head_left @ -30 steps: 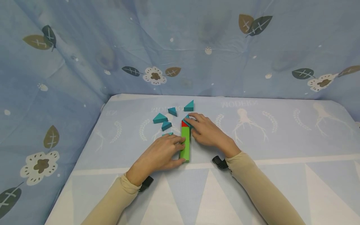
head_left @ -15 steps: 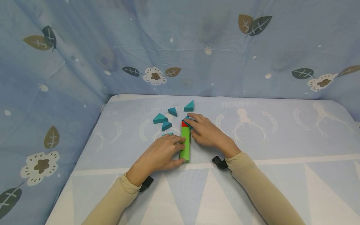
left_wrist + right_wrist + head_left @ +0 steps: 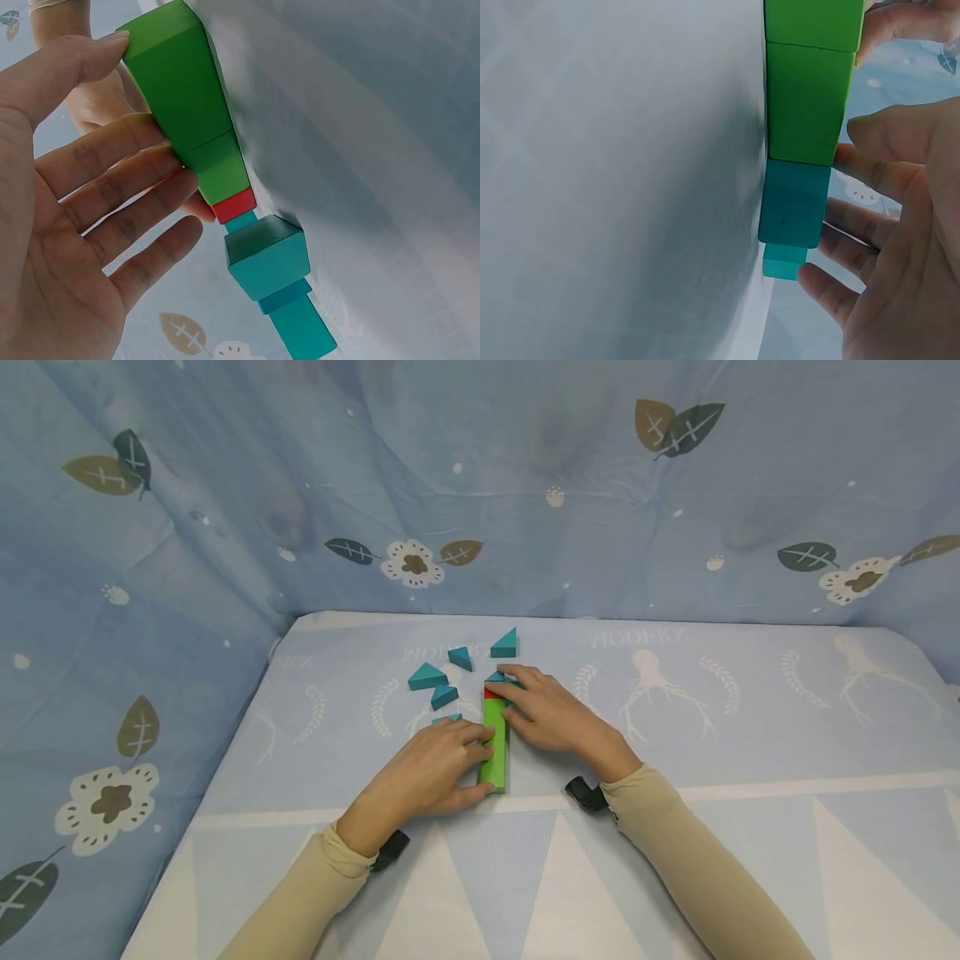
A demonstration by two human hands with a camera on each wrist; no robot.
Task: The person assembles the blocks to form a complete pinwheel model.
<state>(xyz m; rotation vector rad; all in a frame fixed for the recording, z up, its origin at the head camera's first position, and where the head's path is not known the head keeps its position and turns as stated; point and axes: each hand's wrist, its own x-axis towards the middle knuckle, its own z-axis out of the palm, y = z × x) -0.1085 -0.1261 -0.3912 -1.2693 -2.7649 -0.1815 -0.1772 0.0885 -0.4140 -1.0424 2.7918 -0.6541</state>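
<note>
Two green blocks (image 3: 493,770) lie end to end in a row on the table. My left hand (image 3: 438,767) touches their left side with its thumb and fingertips, the fingers fairly straight. A red triangular block (image 3: 235,204) sits against the far end of the green row. Beside it is a teal block (image 3: 795,202), flush with the green end in the right wrist view. My right hand (image 3: 551,710) reaches over from the right, fingertips on the teal and red blocks, fingers extended; it partly hides them in the head view.
Several loose teal triangular blocks (image 3: 427,676) lie left of and beyond the row. One teal triangle (image 3: 504,643) lies farthest back. A patterned cloth (image 3: 712,710) covers the table, and a blue curtain (image 3: 525,527) hangs behind and at the left.
My right fingers have shifted slightly toward me and left, and the teal block has turned in against the red one, its gap narrowing. The left hand stays in place.
</note>
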